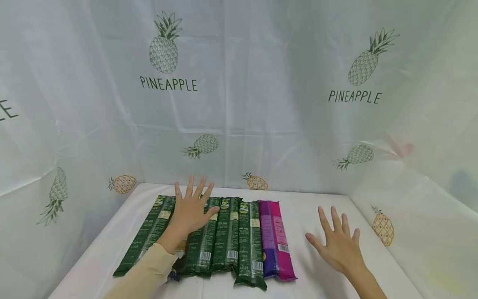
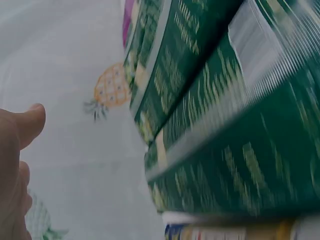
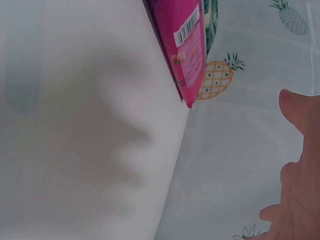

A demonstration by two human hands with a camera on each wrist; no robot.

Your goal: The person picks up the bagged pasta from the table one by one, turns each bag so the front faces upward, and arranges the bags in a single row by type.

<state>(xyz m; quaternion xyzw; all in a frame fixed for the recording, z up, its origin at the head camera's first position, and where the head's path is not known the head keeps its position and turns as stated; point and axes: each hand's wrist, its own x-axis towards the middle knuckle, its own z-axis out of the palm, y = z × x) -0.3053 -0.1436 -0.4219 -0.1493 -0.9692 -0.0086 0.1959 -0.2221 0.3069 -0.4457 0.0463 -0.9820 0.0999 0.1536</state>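
Observation:
Several green spaghetti packets (image 1: 227,232) lie side by side on the white table, and a pink and purple packet (image 1: 281,249) ends the row at the right. My left hand (image 1: 192,209) hovers over the row's left part, fingers spread, holding nothing. Beneath its wrist, another packet (image 1: 173,275) with blue and yellow parts is mostly hidden; the left wrist view shows a strip of it under the green packets. To the right of the pink packet, my right hand (image 1: 340,247) is held above the table with fingers spread, apart from everything. Its shadow falls on the tabletop in the right wrist view.
The white table (image 1: 302,207) is enclosed at the back and both sides by a pale curtain (image 1: 261,104) printed with pineapples. Table surface shows between the pink packet and the right edge.

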